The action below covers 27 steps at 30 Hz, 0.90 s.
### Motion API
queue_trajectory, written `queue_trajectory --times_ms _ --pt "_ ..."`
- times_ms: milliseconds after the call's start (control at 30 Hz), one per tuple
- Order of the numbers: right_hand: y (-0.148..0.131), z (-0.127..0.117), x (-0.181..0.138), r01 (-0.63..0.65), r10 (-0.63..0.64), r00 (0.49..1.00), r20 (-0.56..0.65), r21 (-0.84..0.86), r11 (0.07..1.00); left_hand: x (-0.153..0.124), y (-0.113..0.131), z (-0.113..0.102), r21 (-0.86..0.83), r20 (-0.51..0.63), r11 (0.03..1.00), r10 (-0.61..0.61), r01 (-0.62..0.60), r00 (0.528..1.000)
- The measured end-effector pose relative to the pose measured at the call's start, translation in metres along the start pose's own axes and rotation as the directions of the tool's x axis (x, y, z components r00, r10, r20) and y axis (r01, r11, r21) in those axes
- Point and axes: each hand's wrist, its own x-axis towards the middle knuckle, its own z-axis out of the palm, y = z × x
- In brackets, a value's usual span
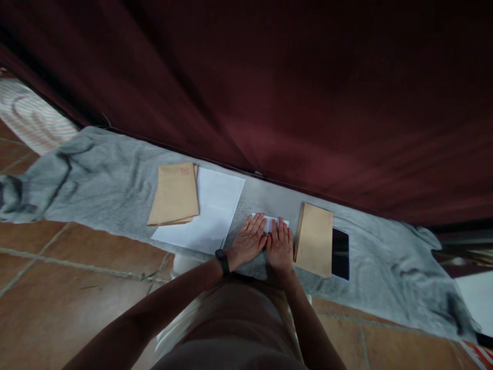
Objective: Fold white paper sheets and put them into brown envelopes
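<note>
Here, left hand [249, 238] and right hand [280, 247] lie flat on white paper [268, 224].

1 head view, forward and down

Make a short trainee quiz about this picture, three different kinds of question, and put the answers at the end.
1. Multiple choice: who or what wears the dark wristband? A, the right arm; B, the left arm; C, both arms.
2. True or false: the left pile of brown envelopes partly covers the large white sheet.
3. Fill in: the left hand and right hand both rest on small white ____.

Key: 1 B; 2 true; 3 paper.
</note>
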Motion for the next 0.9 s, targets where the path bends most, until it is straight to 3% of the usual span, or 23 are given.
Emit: queue_trajectory --times_ms 600,800,900 --pt "-0.002 0.004 -0.003 -0.030 0.036 0.992 -0.122 0.046 0.998 -0.012 -0.019 -0.001 0.005 -0.023 0.996 -0.094 0.094 0.995" --pt "-0.011 -0.009 -0.008 0.032 -0.028 0.998 -0.050 0.081 0.996 -0.011 -0.018 -0.005 -0.011 -0.018 0.996 -0.091 0.091 0.996" --pt "-0.016 -0.015 -0.010 0.058 -0.057 0.998 -0.011 0.114 0.992 -0.008 -0.029 -0.010 -0.054 -0.039 0.995 -0.086 0.084 0.996"
